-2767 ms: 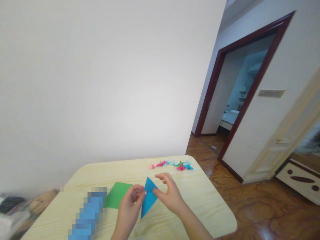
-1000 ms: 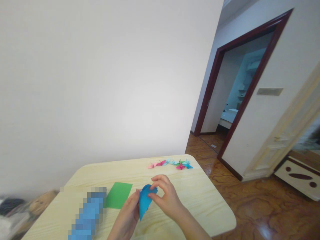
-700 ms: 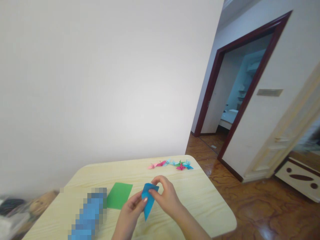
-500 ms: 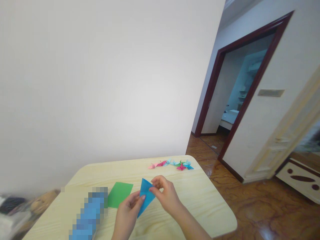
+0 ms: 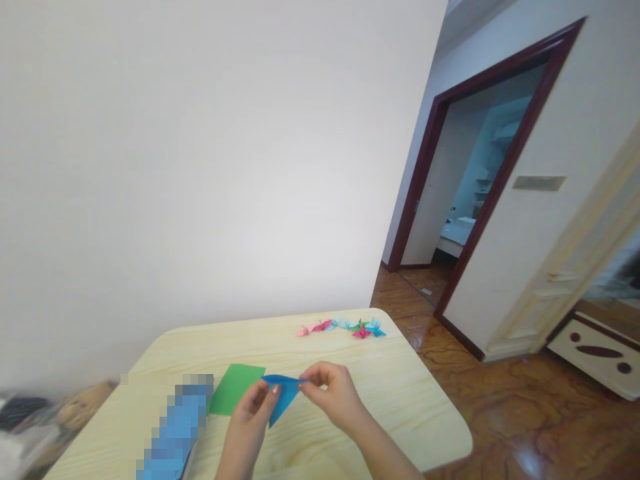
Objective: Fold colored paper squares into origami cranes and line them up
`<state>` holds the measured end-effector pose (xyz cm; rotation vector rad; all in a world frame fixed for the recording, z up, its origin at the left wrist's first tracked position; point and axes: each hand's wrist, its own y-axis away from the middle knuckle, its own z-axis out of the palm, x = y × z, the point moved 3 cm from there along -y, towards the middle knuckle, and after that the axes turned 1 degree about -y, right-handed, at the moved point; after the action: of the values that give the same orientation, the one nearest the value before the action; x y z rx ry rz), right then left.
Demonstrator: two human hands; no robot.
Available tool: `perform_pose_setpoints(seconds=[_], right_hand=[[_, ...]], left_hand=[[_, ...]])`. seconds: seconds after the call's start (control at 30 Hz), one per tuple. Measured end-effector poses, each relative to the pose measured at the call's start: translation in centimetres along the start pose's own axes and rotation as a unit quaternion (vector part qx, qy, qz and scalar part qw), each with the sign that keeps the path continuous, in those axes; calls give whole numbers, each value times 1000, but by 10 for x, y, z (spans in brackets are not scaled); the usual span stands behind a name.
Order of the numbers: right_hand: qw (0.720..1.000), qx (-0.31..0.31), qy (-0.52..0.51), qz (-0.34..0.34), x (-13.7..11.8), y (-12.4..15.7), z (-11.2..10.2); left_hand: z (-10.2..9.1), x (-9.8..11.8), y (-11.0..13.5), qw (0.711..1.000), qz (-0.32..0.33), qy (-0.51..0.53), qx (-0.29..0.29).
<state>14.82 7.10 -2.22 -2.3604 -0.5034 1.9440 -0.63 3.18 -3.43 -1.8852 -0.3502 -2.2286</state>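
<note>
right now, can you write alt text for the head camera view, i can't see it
The left hand and right hand hold a folded piece of blue paper between them over a pale wooden table. A green sheet lies beside the left hand, and small colourful paper birds sit near the far edge, before a white wall.

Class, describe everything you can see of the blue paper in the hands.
The blue paper looks thin and matte, folded roughly into a triangle, broad edge up, point hanging down. The left hand pinches its left side, thumb in front; the right hand pinches its right corner. It seems held above the table, just right of the green sheet.
</note>
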Motion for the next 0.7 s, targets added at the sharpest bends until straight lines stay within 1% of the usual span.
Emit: perform_pose_setpoints(seconds=[0.07, 0.2, 0.33, 0.43, 0.47, 0.53, 0.6, 0.63, 0.7], right_hand=[[1000, 1, 9, -9, -5, 1, 0], [1000, 1, 22, -17, -13, 3, -1], [999, -1, 33, -29, -12, 4, -1], [999, 5, 41, -33, -10, 3, -2], [997, 18, 53, -51, -12, 3, -4], [989, 48, 86, -112, -20, 4, -6], [977, 60, 112, -168, -30, 6, -6], [974, 55, 119, -182, -34, 6, -5], [974, 39, 126, -186, -40, 6, -3]], left_hand=[[0, 0, 0, 1000, 9, -1, 7], [-1, -4, 0, 1000, -9, 7, -1], [-3, -6, 0, 1000, -14, 12, -10], [-2, -2, 0, 1000, -5, -12, -26], [-2, 0, 0, 999, 0, -24, -29], [0, 4, 1, 999, 11, -47, -26], [1, 7, 1, 998, 22, -60, -22], [2, 7, 1, 997, 28, -64, -23], [4, 6, 0, 996, 36, -72, -27]])
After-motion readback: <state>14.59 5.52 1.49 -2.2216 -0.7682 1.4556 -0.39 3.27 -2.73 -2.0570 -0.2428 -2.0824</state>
